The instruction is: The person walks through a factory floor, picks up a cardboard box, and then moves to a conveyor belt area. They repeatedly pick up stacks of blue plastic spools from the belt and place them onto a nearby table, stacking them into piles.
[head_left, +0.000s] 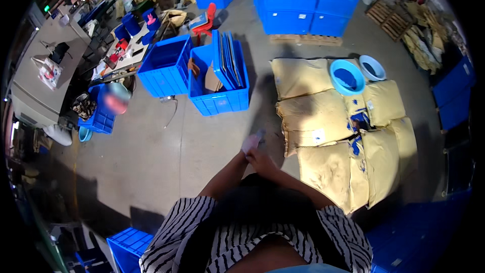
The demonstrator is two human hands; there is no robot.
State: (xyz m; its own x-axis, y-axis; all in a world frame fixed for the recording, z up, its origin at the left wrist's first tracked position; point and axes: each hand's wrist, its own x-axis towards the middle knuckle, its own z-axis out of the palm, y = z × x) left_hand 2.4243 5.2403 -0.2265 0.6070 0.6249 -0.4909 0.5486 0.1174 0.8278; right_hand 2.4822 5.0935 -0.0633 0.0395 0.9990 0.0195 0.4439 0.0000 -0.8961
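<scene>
My two hands meet in front of my chest. My left hand (249, 145) wears or grips a pale glove-like piece of cloth, and my right hand (262, 161) presses against it at the wrist side. Whether the cloth is on the hand or only held I cannot tell. Both forearms come up from my striped shirt. Just to the right of my hands lies a stack of tan sacks (323, 121) on the floor.
Two light-blue basins (347, 77) rest on the sacks. Open blue crates (217, 98) stand ahead on the concrete floor, one holding upright blue lids. Stacked blue crates on a pallet (303, 0) stand further back. A person (117, 98) sits at the left by a cluttered workbench.
</scene>
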